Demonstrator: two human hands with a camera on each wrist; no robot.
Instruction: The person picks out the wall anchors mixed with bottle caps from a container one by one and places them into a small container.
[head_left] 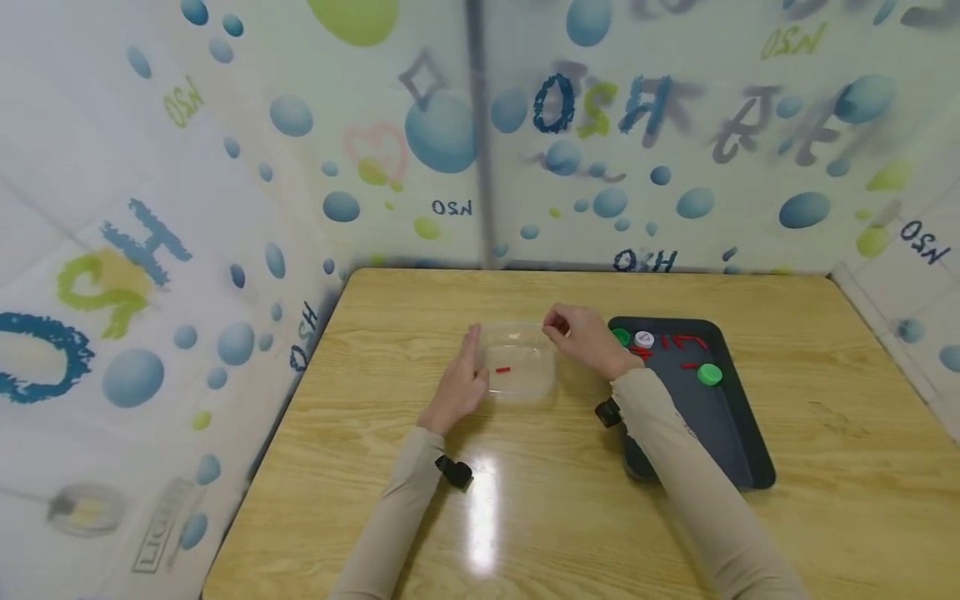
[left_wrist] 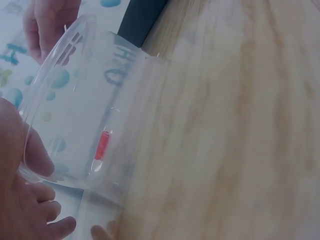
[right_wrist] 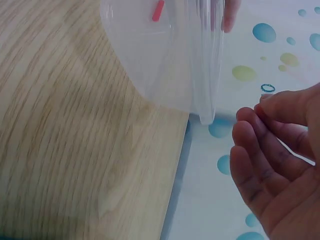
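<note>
A clear plastic container (head_left: 525,385) stands on the wooden table, with one small red tube-like piece (head_left: 502,369) lying inside on its bottom. My left hand (head_left: 459,379) holds the container's left side; in the left wrist view its thumb (left_wrist: 39,156) shows through the clear wall, the other fingers below the rim. Over the container's far right corner is my right hand (head_left: 588,337), thumb and forefinger brought together. In the right wrist view those fingertips (right_wrist: 262,106) meet just beside the rim, and I cannot tell whether something small is between them.
Right of the container lies a dark tray (head_left: 701,425), partly under my right forearm. At its far end are several red pieces (head_left: 688,339), a white cap (head_left: 643,339), a green cap (head_left: 709,374) and another green one (head_left: 621,337). A patterned wall (head_left: 660,225) rises behind the table.
</note>
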